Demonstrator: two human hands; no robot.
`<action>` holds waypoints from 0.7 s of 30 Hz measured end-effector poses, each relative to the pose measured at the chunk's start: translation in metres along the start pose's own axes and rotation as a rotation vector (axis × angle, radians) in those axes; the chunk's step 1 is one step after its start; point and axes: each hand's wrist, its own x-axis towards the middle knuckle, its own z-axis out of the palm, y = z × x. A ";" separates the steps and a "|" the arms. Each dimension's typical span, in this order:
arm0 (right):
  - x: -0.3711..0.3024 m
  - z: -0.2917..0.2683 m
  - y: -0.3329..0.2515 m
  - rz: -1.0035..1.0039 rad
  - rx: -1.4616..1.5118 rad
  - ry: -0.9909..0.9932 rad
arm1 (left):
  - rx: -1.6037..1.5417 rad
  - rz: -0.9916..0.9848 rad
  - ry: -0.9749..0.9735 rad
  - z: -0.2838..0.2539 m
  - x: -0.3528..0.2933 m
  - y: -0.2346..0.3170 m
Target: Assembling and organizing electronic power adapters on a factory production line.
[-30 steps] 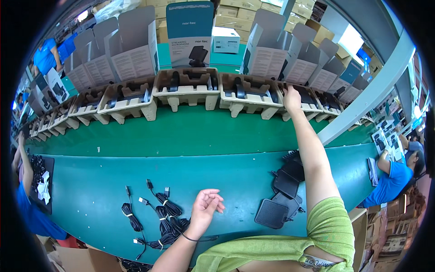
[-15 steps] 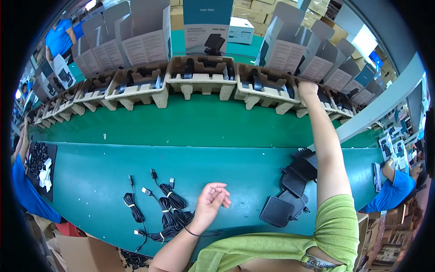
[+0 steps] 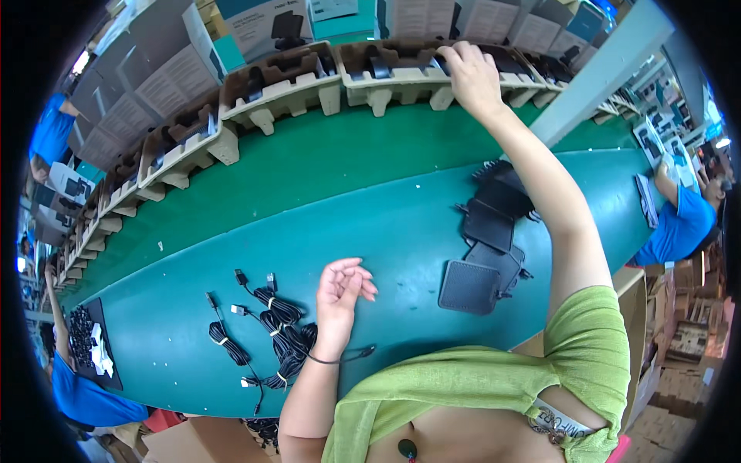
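Observation:
My right hand (image 3: 472, 73) reaches far forward to the row of moulded trays, at the right end of one tray (image 3: 378, 82). Its fingers bend down over the tray; their tips and whatever they hold are hidden. My left hand (image 3: 343, 297) hovers over the near table, palm turned inward, fingers loosely curled and apart with nothing in them. Beside it on the left lie several bundled black cables (image 3: 282, 339) with light ties. A cable end (image 3: 359, 353) pokes out past my left wrist. Under my right arm, flat black square pads (image 3: 469, 287) overlap in a pile.
Opened printed boxes (image 3: 166, 85) stand behind the trays. A grey post (image 3: 606, 73) rises at the right. At the left lies a dark mat (image 3: 108, 347) with small black parts. People in blue sit at both sides, one at right (image 3: 679, 224). Cardboard boxes (image 3: 204, 440) sit below the table.
The view has turned rightward and tilted down, so the trays sit higher. My right hand stays by the same tray, its fingers now bent over it. My left hand remains over the table.

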 end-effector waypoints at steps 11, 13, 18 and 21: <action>-0.107 -0.193 -0.093 -0.173 0.440 -1.021 | 0.097 0.018 -0.015 -0.006 0.000 0.000; -0.132 -0.209 -0.107 -0.250 0.365 -0.976 | 0.103 0.038 -0.028 -0.004 -0.001 -0.001; -0.160 -0.227 -0.141 -0.310 0.339 -0.929 | 0.089 0.092 -0.066 -0.007 -0.002 -0.014; -0.159 -0.233 -0.142 -0.286 0.454 -0.900 | 0.074 0.091 -0.066 -0.010 -0.002 -0.022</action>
